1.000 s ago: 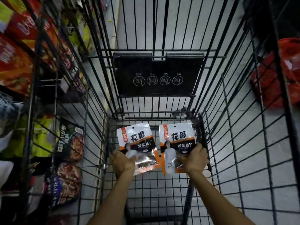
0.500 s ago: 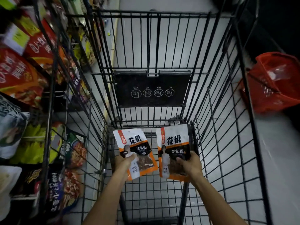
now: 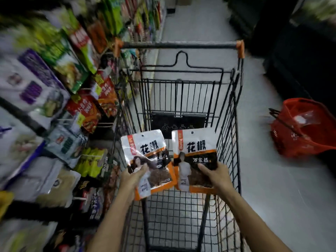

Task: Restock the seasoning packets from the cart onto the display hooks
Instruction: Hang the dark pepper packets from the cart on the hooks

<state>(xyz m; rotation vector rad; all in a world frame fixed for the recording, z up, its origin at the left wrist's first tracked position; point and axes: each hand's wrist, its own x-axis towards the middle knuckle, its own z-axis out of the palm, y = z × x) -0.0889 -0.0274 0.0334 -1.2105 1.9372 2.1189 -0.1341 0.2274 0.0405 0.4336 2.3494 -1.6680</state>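
I hold two white-and-orange seasoning packets above the black wire cart. My left hand grips the lower edge of the left packet, which tilts a little to the left. The right packet stands upright, gripped at its lower right by my right hand, thumb across its front. Each packet has a small hang hole at the top. The display of hanging packets fills the left side of the view, blurred; its hooks are hard to make out.
The cart's bar handle with orange ends is at the far end. A red shopping basket sits on the grey floor to the right. Dark shelving lines the right of the aisle.
Both packets have come up from the cart's bottom to near its rim, held side by side. My head has lifted, so the handle, the aisle and the display are in view.
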